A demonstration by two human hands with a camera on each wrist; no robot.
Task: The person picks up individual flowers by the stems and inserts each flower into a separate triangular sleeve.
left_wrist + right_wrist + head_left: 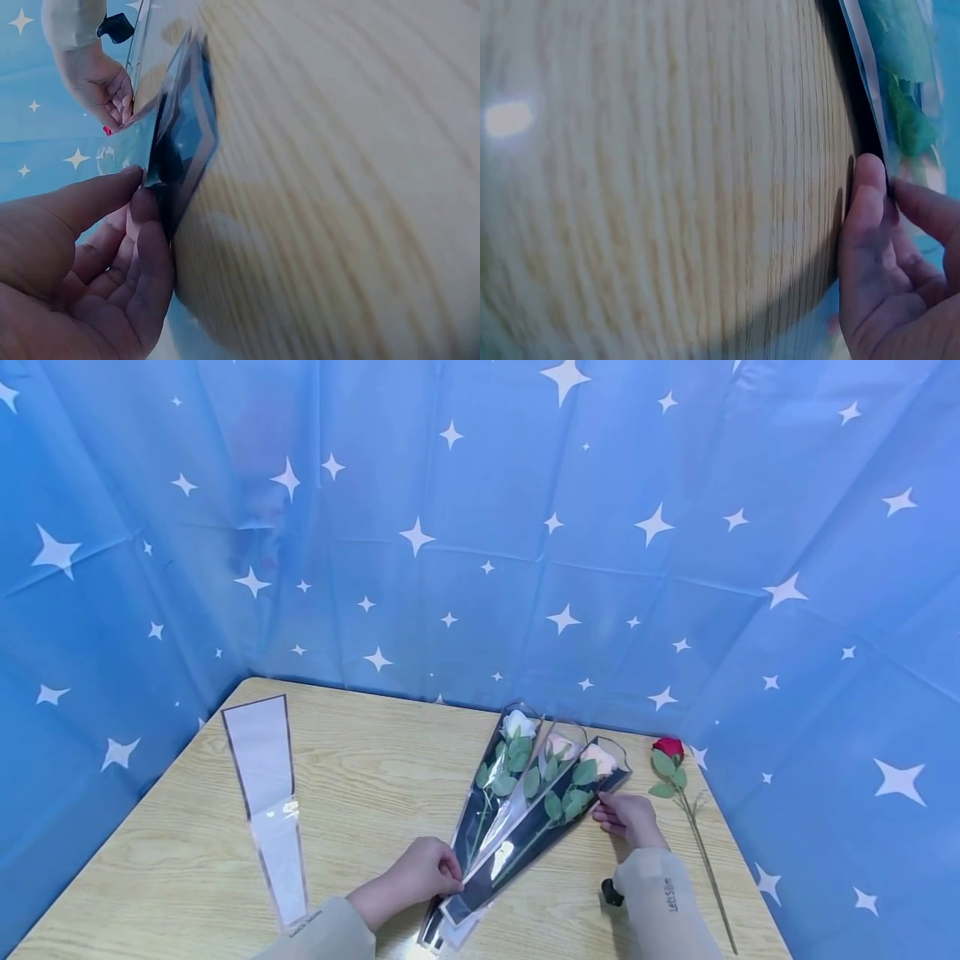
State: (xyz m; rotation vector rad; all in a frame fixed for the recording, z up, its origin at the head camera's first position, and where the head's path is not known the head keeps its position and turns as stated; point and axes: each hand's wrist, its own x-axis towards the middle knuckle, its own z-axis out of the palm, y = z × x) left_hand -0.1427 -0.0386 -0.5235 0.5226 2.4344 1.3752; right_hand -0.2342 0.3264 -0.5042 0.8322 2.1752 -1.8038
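Three sleeved roses lie fanned out on the table, their stems meeting near the front. The rightmost one, a pale pink rose in a black-and-clear sleeve [525, 853], lies uppermost. My left hand [422, 870] pinches that sleeve's edge near its narrow end, thumb against fingers in the left wrist view. Farther up, my right hand [628, 818] pinches the same sleeve's right edge beside the bloom; the right wrist view shows thumb and fingers on the sleeve edge [871, 82]. Left of it are a second pale pink rose [561, 746] and a white rose [517, 724] in their sleeves.
A bare red rose [667, 748] with a long stem lies along the table's right side. An unfilled white flower sleeve [262, 760] with a dark border lies at the left. Blue star-printed cloth [480, 527] hangs around the wooden table [360, 760].
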